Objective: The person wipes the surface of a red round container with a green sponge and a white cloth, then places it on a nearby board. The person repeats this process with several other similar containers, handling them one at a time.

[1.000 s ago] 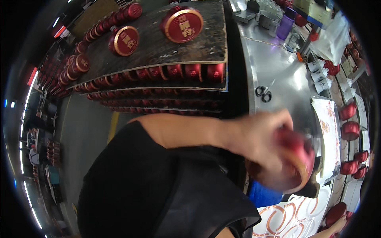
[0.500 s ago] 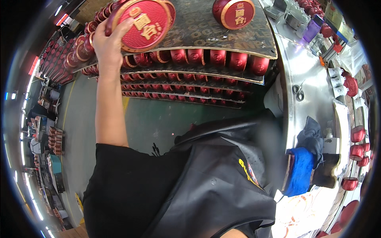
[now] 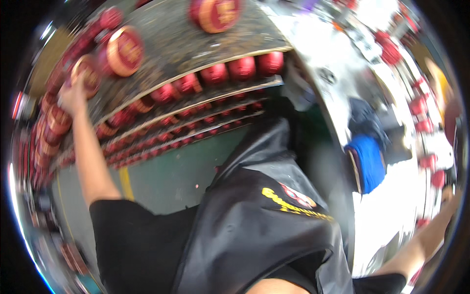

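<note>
At the upper left, my left hand (image 3: 73,100) has its fingers on a drum-shaped red jar (image 3: 89,78) with a gold rim, at the left end of the rack's top board. Motion smears the fingers. Two similar jars stand farther right on the board: a near one (image 3: 125,51) and another red jar (image 3: 215,14) at the top of the view. My right arm reaches out to the right edge, over the far side of the bench. My right hand (image 3: 448,194) is blurred there, and its fingers cannot be made out.
A wooden rack (image 3: 161,36) holds rows of red jars on several levels. Beside it runs a metal bench (image 3: 313,54) with scissors (image 3: 327,75), a dark cloth (image 3: 364,120) and a blue cloth (image 3: 368,161). More red jars (image 3: 427,125) line its far side.
My left hand has moved left and down with the jar, to the board's left end. My right arm has come into view at the right. The whole view has turned and blurred.
</note>
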`<state>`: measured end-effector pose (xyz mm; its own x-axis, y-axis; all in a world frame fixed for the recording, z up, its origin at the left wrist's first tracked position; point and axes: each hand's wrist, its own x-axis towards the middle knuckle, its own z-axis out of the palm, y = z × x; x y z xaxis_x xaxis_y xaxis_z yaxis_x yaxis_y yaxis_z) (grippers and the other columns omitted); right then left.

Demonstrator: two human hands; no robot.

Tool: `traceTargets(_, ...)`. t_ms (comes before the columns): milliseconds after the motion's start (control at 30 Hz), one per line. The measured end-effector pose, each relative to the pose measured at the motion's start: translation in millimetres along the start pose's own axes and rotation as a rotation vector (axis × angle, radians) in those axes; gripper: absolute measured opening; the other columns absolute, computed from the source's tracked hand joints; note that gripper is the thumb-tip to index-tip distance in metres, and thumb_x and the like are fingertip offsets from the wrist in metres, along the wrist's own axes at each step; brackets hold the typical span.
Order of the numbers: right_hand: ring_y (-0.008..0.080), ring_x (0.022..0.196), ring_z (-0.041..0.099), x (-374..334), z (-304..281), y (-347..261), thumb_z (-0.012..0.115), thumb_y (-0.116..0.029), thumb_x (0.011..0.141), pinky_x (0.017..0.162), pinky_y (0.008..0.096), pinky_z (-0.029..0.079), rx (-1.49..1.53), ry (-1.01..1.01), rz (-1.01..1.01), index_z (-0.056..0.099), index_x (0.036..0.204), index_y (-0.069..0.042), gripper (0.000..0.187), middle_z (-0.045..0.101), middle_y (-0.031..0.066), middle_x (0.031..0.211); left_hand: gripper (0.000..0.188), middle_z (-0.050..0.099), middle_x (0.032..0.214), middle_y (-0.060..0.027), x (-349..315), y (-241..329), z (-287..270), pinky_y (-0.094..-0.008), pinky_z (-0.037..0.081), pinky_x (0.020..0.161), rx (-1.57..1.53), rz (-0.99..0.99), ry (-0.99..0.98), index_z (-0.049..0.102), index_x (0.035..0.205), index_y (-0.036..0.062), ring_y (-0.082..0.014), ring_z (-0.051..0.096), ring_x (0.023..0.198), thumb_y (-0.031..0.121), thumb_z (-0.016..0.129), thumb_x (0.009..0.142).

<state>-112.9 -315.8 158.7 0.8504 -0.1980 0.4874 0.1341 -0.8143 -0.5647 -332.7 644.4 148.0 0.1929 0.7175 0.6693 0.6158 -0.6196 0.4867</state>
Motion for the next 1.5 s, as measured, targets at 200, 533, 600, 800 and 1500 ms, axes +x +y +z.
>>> traceTargets(200,0.0131,0.091,0.065,178.2,57.7,-177.7,0.064,-0.037,0.099,0.079,0.0282,0.051,0.256,-0.138,-0.214,0.072,0.113,-0.004,0.037,0.071,0.0041,0.101,0.064,0.073,0.111,-0.0182,12.6,-28.2,34.1,-0.0402,0.053,0.09,-0.089,0.092,-0.033,0.072,0.111,-0.0047,-0.0272,0.071,0.098,0.05,0.08,0.08)
traceTargets(533,0.0199,0.081,0.068,226.8,293.4,-136.4,0.069,-0.039,0.094,0.077,0.0342,0.052,0.059,-0.311,-0.445,0.073,0.107,-0.003,0.038,0.072,0.01,0.086,0.088,0.061,0.129,-0.0288,10.1,-64.1,24.1,-0.0419,0.043,0.104,0.086,0.069,0.031,0.058,0.126,-0.0154,-0.037,0.06,0.117,0.057,0.078,0.08)
traceTargets(600,0.0258,0.081,0.07,242.4,318.2,-115.4,0.07,-0.034,0.092,0.078,0.037,0.053,-0.05,-0.366,-0.487,0.071,0.101,0.001,0.036,0.071,0.0168,0.086,0.088,0.061,0.129,-0.0285,15.0,-68.5,19.1,-0.0421,0.043,0.104,0.138,0.013,0.018,0.058,0.125,-0.0152,-0.0366,0.06,0.117,0.057,0.079,0.08)
traceTargets(800,0.0329,0.078,0.059,253.0,354.1,-82.4,0.074,-0.03,0.088,0.07,0.0421,0.048,-0.169,-0.365,-0.581,0.062,0.081,0.002,0.035,0.059,0.0163,0.081,0.088,0.066,0.117,-0.028,8.6,-47.9,-4.9,-0.047,0.049,0.093,0.513,-0.06,-0.183,0.062,0.124,-0.0062,-0.0398,0.064,0.107,0.069,0.071,0.079)
traceTargets(1500,0.0322,0.118,0.062,337.3,272.4,-190.8,0.056,-0.017,0.102,0.102,0.0416,0.047,-0.132,-0.756,-0.546,0.06,0.131,0.002,0.035,0.063,0.0207,0.13,0.062,0.056,0.134,-0.0243,1.6,43.1,-24.6,-0.0533,0.037,0.106,0.313,0.006,-0.108,0.048,0.143,0.0078,-0.0445,0.05,0.125,0.041,0.067,0.094)
